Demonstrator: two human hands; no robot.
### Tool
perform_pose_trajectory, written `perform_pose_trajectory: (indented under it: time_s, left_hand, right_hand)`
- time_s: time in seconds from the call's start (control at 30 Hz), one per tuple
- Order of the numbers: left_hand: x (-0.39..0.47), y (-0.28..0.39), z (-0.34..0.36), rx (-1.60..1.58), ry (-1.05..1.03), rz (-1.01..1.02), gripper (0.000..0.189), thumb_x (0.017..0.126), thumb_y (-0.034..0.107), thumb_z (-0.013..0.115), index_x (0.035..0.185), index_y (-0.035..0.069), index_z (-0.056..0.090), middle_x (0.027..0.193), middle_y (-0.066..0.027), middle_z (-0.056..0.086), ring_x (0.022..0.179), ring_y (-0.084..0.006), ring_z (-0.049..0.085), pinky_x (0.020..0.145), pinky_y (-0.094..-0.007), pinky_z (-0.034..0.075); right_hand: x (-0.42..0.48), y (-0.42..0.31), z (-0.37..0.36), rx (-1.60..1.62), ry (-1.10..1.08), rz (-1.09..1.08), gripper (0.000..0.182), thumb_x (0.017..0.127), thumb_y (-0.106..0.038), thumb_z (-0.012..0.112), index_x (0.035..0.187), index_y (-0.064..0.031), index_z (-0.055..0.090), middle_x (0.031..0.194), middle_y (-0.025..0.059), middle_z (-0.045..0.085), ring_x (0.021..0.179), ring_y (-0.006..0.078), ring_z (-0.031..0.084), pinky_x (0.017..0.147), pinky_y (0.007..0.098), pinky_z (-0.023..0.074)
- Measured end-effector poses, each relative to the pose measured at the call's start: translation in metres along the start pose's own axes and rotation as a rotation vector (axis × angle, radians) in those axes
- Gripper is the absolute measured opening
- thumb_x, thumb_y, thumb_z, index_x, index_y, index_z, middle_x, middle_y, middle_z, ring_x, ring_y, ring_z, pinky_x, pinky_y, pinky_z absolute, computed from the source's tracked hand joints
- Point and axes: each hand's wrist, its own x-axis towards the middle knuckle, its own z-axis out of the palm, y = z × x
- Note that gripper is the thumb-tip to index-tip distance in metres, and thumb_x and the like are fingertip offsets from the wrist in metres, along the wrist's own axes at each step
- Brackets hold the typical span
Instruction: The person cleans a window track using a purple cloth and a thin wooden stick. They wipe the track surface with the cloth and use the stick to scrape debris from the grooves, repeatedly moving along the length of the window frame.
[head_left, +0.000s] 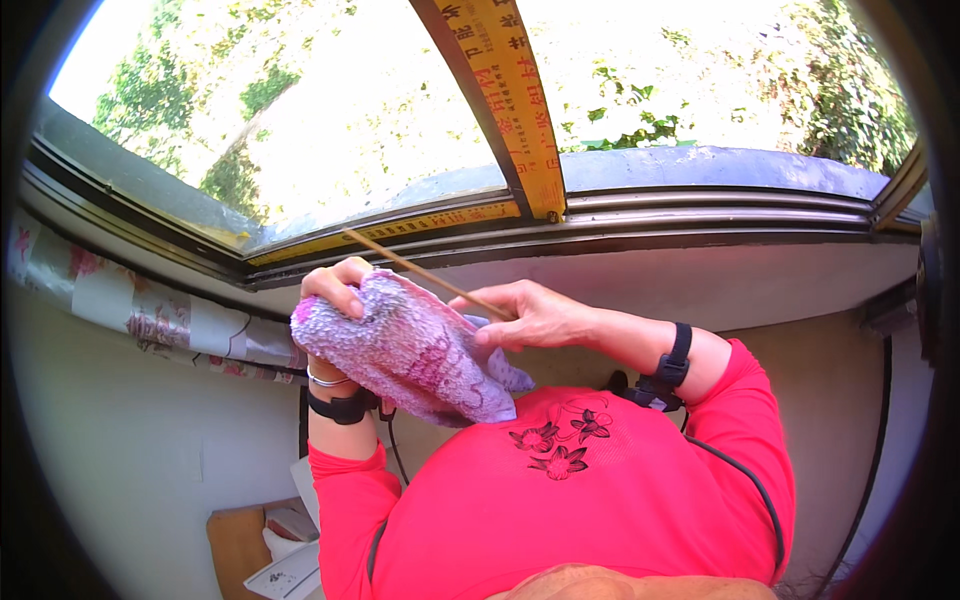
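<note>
My left hand (337, 288) grips a fuzzy pink and lilac cloth (409, 345), which hangs down over the wrist towards my chest. Between the thumb and fingers of my right hand (517, 315) is a thin wooden stick (420, 268). It slants up to the left, passing behind the cloth's top edge, and its far tip lies in front of the window frame. The fingers of my right hand are close to the cloth's right side; whether they also hold a fold of it I cannot tell.
Ahead runs a metal sliding-window track (705, 208) with an upright frame bar (517, 112) covered in yellow printed film. A glass pane (315, 127) stands at the left. Below it, patterned wall covering (195, 322) lines the wall. A wooden piece of furniture (232, 551) is at lower left.
</note>
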Motion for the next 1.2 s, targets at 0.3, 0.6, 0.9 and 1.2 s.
perform_pose_trajectory:
  time_s: [0.3,0.6,0.9,1.2]
  left_hand:
    - [-0.012,-0.006,-0.026,0.120,0.000,0.039,0.038,0.085,0.036,0.068,0.072,0.003,0.057,0.082,-0.0192,0.065,0.073,-0.0245,0.064,0.067,-0.0330,0.055]
    - [0.024,-0.030,-0.012,0.033,-0.392,-0.107,0.026,0.074,0.025,0.067,0.076,-0.001,0.069,0.086,-0.0237,0.069,0.073,-0.0290,0.068,0.068,-0.0314,0.054]
    - [0.048,-0.053,0.004,0.197,-0.453,-0.122,0.016,0.077,0.013,0.068,0.085,-0.001,0.067,0.099,-0.0203,0.068,0.089,-0.0270,0.066,0.081,-0.0323,0.050]
    - [0.062,-0.108,0.069,1.005,-0.424,-0.065,0.043,0.063,-0.012,0.045,0.101,-0.001,0.061,0.105,-0.0174,0.062,0.097,-0.0365,0.061,0.085,-0.0361,0.049]
  right_hand:
    - [-0.041,0.007,0.001,-0.121,0.517,0.057,0.016,0.091,-0.017,0.064,0.100,-0.0045,0.066,0.067,-0.0043,0.052,0.059,0.0037,0.045,0.054,0.0226,0.0390]
    - [-0.034,0.017,0.003,-0.406,0.353,0.143,0.022,0.089,-0.020,0.066,0.103,-0.0037,0.063,0.081,-0.0020,0.062,0.074,0.0064,0.053,0.066,0.0257,0.0469]
    - [-0.156,-0.082,-0.014,-1.187,1.159,-0.240,0.013,0.083,-0.004,0.068,0.078,-0.0007,0.056,0.059,0.0076,0.054,0.049,0.0111,0.052,0.047,0.0276,0.0414]
    - [-0.145,-0.077,-0.124,-1.616,1.154,-0.257,0.014,0.089,-0.016,0.061,0.097,-0.0053,0.059,0.083,0.0165,0.063,0.068,0.0364,0.062,0.059,0.0417,0.0507]
